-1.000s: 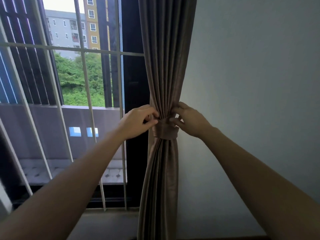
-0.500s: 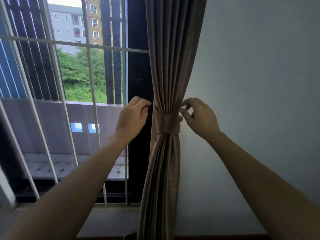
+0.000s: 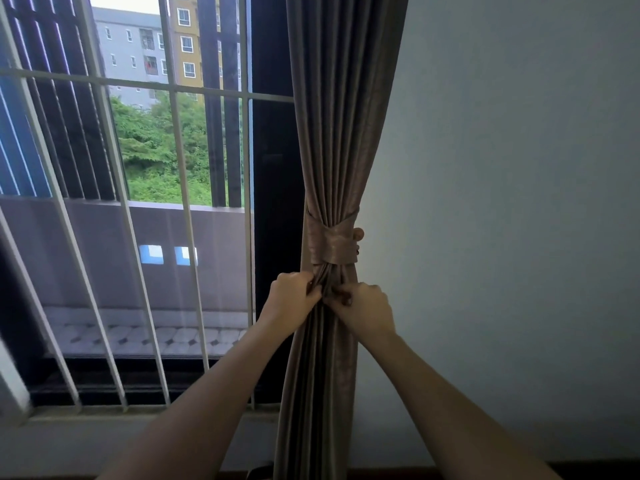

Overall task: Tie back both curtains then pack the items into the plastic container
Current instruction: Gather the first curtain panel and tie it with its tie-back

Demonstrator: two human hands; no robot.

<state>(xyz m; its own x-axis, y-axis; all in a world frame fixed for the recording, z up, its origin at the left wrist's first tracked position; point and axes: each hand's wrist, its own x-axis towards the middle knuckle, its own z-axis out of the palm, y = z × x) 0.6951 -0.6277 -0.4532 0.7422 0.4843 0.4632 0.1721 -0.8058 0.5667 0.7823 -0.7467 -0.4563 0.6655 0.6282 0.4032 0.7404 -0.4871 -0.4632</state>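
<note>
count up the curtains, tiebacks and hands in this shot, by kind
curtain: 1
tieback: 1, wrapped around the curtain
hands: 2, left hand and right hand, each gripping curtain folds just below the tieback
total: 4

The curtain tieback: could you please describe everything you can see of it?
The tieback is a wide band of brownish fabric with a slight sheen, matching the curtain. It wraps round the gathered folds, cinching them into a narrow bundle beside the wall. A small pale rounded piece shows at its right edge; I cannot tell what. The left hand and right hand grip the folds just below it.
</note>
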